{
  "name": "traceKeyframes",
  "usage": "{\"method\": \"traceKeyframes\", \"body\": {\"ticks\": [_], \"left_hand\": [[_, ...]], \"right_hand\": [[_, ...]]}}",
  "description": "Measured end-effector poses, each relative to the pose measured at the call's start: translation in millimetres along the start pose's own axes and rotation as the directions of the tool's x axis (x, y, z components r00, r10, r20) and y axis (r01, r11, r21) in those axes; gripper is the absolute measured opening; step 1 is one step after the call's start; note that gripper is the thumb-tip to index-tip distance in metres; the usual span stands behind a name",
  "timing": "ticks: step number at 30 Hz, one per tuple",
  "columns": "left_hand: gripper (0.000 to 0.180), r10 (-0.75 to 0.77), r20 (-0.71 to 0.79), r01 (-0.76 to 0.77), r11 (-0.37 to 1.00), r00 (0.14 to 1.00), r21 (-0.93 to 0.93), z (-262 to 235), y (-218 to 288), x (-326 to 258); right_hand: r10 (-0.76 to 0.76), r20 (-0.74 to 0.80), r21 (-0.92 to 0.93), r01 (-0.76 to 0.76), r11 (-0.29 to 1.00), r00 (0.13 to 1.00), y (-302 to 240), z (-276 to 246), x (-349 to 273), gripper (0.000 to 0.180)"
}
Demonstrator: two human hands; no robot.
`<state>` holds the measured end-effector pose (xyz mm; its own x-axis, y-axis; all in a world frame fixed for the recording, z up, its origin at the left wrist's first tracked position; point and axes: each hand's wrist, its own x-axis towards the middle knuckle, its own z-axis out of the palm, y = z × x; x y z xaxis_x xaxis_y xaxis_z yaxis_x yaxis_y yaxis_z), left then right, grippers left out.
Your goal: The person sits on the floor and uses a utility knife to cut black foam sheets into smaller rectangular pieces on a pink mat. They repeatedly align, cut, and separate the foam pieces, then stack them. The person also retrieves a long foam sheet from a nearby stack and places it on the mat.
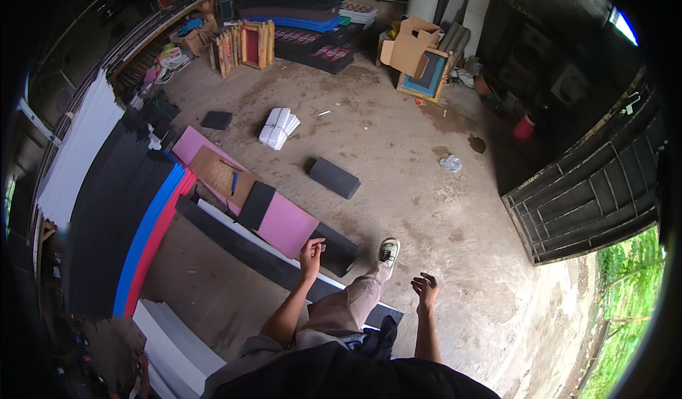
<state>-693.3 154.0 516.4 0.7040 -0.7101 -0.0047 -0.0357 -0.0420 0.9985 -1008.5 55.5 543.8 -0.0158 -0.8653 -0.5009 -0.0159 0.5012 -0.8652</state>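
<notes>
Pink sheet (287,223) flat on floor (426,186), black sheets (334,246) overlapping. Left hand (311,253) just above its near edge, fingers curled, possibly pinching it. Right hand (425,289) loosely open, empty, near shoe (388,250).

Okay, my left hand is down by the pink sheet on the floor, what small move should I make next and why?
Probably close the left hand on the near corner of the pink sheet. The fingers hover just at that corner and look empty, while the right hand hangs free over bare concrete floor, away from the sheets.
</notes>
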Motion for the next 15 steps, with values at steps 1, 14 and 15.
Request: {"method": "traceKeyframes", "body": {"ticks": [1,14,15], "left_hand": [[0.015,0.005,0.008,-0.004,0.999,1.000,-0.035,23.5,-7.2,11.7],[0.016,0.002,-0.028,-0.006,0.989,1.000,-0.145,205.2,69.7,208.0],[0.016,-0.004,-0.108,-0.011,0.990,0.994,-0.137,204.0,73.1,217.0]], "right_hand": [[-0.024,0.002,-0.009,0.024,1.000,1.000,-5.5,-6.5,21.2,0.023],[-0.363,0.089,-0.065,0.369,0.927,0.927,-224.6,-28.8,336.6,0.024],[-0.367,0.092,-0.021,0.370,0.929,0.926,-234.0,-20.6,346.1,0.026]]}}
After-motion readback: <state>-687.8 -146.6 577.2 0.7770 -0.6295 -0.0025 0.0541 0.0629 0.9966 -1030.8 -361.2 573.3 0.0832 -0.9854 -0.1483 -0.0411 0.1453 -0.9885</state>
